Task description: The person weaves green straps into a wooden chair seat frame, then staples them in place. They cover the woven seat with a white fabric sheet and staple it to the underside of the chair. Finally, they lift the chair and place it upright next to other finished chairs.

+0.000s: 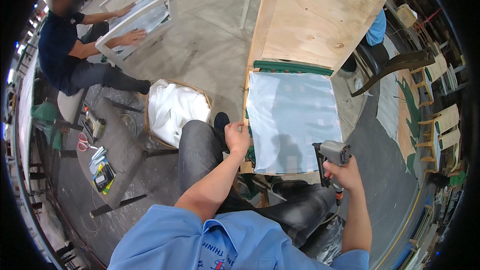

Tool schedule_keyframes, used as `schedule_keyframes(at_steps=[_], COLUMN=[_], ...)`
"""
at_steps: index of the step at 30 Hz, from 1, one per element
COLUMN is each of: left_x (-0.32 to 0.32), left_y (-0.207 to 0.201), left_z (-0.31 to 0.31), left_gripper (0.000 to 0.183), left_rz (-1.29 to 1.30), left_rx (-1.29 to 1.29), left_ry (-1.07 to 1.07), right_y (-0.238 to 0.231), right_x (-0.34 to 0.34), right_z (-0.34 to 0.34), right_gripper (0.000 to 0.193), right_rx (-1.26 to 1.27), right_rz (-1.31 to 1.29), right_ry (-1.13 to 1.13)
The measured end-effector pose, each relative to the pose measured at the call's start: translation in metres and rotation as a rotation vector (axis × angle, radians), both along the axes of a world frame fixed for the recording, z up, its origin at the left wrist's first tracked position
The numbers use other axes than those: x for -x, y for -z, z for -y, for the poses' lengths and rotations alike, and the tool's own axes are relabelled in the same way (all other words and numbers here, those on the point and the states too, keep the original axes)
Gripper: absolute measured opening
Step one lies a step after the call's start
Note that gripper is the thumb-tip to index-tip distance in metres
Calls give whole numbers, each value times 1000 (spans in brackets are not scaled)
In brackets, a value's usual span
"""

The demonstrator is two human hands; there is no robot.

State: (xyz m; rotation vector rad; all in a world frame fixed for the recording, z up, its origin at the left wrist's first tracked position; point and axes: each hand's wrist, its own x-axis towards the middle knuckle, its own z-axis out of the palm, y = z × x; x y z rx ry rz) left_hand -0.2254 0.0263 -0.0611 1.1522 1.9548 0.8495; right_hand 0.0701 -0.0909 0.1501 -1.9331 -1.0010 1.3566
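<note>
My right hand [345,172] is wrapped round the grip of a grey and black pneumatic staple gun [334,153], with an orange-ended hose fitting below it. The gun is at the near right corner of a thin white cloth [290,115] spread over the seat of a wooden chair frame [246,90]. Green webbing [295,68] shows along the cloth's far edge and faintly through it. At the seat's left edge, my left hand [236,138] has its fingers curled; what they pinch, if anything, is hidden.
A plywood panel [320,15] rises behind the seat. Left of my knee stands a box of white cloth [177,105]. A grey padded chair [122,150] carries scissors [85,142] and another staple gun [92,124]. Far left, a co-worker [65,50] handles a white chair frame [170,2].
</note>
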Motion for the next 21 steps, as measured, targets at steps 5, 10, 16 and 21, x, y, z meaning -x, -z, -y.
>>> schedule_keyframes(at_steps=[5,10,16,21], left_x=[-16,-38,-18,-3], left_y=[-16,-9,21,23], left_z=[4,-20,-37,-28], left_gripper=[30,30,23,18], left_rz=[-205,-222,560,628], left_rx=[87,250,280,233], left_ry=[187,109,-178,-108], right_y=[-7,-18,-22,-18], right_x=[20,34,39,49], right_z=[-14,-16,-5,-18], right_gripper=[56,66,65,64], right_rx=[-17,-16,-65,-11], right_rz=[-56,-49,-112,-79], right_ry=[-42,-73,-89,-129])
